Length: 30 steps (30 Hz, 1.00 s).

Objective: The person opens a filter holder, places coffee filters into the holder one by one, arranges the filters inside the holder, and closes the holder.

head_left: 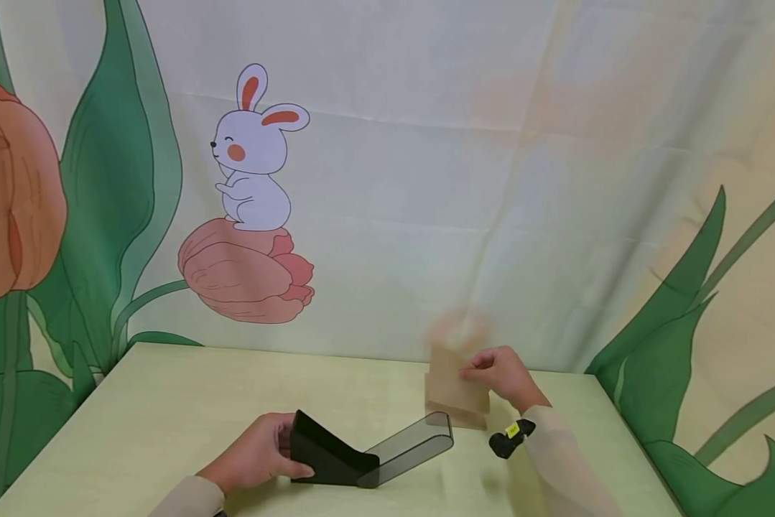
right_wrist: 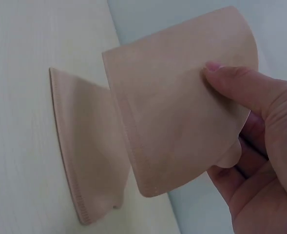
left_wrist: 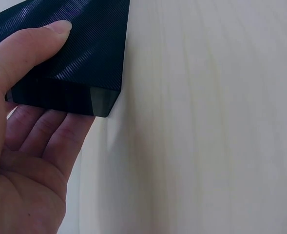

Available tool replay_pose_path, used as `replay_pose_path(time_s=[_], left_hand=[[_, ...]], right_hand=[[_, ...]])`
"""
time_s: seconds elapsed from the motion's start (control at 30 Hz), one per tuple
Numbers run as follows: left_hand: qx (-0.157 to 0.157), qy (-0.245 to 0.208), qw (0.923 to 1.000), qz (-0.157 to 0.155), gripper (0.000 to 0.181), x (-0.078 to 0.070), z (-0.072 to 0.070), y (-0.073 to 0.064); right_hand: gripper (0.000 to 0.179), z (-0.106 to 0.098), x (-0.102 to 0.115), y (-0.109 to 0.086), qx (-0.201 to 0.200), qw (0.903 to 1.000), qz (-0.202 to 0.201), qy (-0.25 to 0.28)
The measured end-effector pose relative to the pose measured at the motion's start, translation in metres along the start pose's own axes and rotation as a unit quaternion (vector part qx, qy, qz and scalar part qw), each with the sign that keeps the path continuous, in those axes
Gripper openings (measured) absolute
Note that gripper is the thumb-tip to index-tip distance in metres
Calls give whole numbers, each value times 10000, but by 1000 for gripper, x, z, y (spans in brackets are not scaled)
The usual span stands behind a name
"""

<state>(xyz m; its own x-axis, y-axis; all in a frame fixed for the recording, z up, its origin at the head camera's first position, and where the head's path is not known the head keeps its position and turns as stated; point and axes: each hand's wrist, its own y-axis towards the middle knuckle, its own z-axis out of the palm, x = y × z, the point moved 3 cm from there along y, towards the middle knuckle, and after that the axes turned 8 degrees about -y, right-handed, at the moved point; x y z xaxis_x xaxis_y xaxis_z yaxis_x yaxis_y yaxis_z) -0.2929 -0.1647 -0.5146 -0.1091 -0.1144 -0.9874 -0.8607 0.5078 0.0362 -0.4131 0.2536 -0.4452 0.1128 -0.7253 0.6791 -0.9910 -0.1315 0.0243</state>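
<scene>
My left hand (head_left: 258, 452) grips the wide end of a black coffee filter holder (head_left: 327, 459), thumb on its ridged side in the left wrist view and fingers beneath. A see-through smoky lid (head_left: 419, 449) on the holder stands swung out to the right. Farther back, my right hand (head_left: 506, 373) pinches a brown paper coffee filter (right_wrist: 172, 112) between thumb and fingers, raised off the table. A rounded paper edge (right_wrist: 231, 156) shows behind it; whether it is a second filter I cannot tell. More brown filter paper (right_wrist: 89, 146) lies on the table just below.
The pale table (head_left: 187, 402) ends at the back against a hanging cloth (head_left: 387, 215) printed with a rabbit and tulips. A small black device with a yellow label (head_left: 513, 431) sits at my right wrist.
</scene>
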Motion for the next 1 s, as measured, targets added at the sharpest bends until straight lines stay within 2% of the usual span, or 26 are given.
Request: replay_pose_path(time_s=[0.27, 0.67, 1.0], left_hand=[[-18, -14, 10000, -40, 44, -1, 0, 0], [-46, 14, 10000, -58, 44, -3, 1, 0], [-26, -40, 10000, -38, 44, -3, 1, 0]], right_hand=[[25, -12, 34, -15, 83, 9978, -631, 194], [25, -26, 80, -35, 19, 9952, -782, 592], [21, -13, 117, -56, 279, 9907, -987, 893]])
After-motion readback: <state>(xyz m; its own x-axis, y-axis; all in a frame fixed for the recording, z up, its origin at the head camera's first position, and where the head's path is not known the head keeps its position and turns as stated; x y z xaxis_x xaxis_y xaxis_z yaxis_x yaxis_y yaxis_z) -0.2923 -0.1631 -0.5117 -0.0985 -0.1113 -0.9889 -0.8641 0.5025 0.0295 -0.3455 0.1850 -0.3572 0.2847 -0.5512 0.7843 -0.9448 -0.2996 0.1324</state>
